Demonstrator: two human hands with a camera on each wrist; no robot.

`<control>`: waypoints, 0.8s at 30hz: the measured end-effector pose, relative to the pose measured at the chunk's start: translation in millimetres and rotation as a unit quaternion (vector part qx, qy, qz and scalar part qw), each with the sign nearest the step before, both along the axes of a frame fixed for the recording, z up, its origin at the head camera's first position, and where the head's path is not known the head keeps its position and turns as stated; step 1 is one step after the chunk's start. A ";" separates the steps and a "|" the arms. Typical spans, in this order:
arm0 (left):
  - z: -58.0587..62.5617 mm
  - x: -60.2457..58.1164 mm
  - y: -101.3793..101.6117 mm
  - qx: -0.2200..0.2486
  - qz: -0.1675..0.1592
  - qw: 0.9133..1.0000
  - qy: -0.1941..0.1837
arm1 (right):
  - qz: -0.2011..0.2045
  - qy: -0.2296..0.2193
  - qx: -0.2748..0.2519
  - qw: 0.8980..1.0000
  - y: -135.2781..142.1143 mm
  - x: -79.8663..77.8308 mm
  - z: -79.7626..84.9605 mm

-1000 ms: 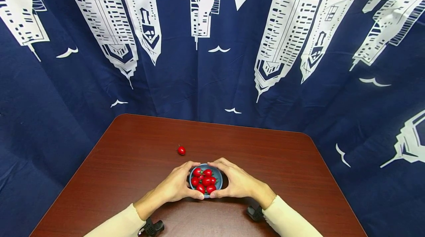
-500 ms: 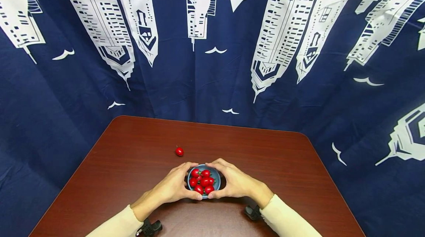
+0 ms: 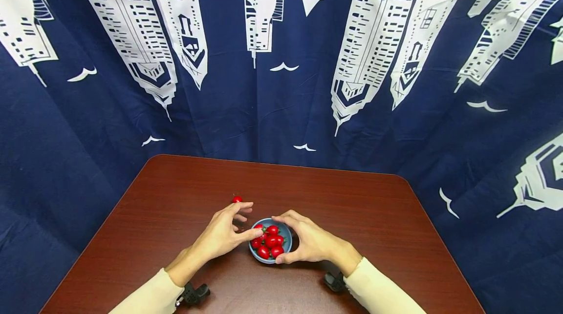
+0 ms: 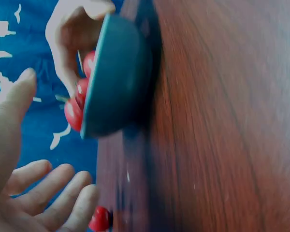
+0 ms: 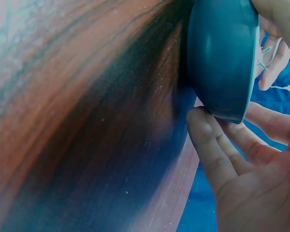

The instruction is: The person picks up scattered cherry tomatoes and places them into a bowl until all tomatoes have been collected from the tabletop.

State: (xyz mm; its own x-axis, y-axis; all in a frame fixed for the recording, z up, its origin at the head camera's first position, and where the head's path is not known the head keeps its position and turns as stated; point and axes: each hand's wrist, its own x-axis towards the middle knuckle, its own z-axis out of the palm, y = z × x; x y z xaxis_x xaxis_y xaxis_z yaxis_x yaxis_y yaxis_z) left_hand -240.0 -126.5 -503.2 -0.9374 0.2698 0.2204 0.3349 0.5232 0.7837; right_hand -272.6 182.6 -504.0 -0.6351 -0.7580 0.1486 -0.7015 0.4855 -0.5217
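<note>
A small blue bowl (image 3: 285, 232) with several red cherry tomatoes (image 3: 271, 240) in it stands on the table. My right hand (image 3: 314, 241) holds the bowl's right side, thumb at the near rim and fingers round the far side. My left hand (image 3: 217, 236) is off the bowl at its left, fingers loosely extended, the thumb overlapping the rim in the head view. A gap between that hand and the bowl wall (image 4: 121, 82) shows in the left wrist view. One loose cherry tomato (image 3: 237, 199) lies beyond my left fingertips, partly covered by them in the head view.
The brown wooden table (image 3: 352, 206) has rounded far corners. Behind it hangs a dark blue cloth (image 3: 264, 114) printed with white buildings and birds. Black wrist cameras (image 3: 192, 294) sit under both cream sleeves (image 3: 151, 294).
My left hand has let go of the bowl, opened and moved up and left towards the loose cherry tomato. My right hand stays on the bowl. The head view has shifted slightly.
</note>
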 end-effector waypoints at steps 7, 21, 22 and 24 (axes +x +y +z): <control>-8.5 -22.5 -8.1 -0.052 0.091 0.990 0.098 | -0.001 -0.010 0.000 1.000 0.3 2.1 1.8; -33.3 -66.1 -30.5 -0.081 0.081 0.985 0.133 | -0.003 0.008 0.004 1.000 0.1 3.0 1.9; -37.5 -70.4 -32.5 -0.075 0.075 0.985 0.138 | -0.003 0.007 0.004 1.000 0.2 3.1 1.6; -49.4 -81.8 -36.9 -0.076 0.068 0.984 0.146 | -0.003 0.007 0.005 1.000 0.4 3.3 0.9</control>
State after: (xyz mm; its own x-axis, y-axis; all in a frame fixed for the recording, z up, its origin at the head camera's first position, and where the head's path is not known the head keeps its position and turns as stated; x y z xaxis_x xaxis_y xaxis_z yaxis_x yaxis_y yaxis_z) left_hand -321.9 -163.5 -552.7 -0.8696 0.1964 0.4530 0.4529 0.6828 0.5733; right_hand -269.3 183.1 -503.1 -0.6373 -0.7559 0.1497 -0.7057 0.4945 -0.5074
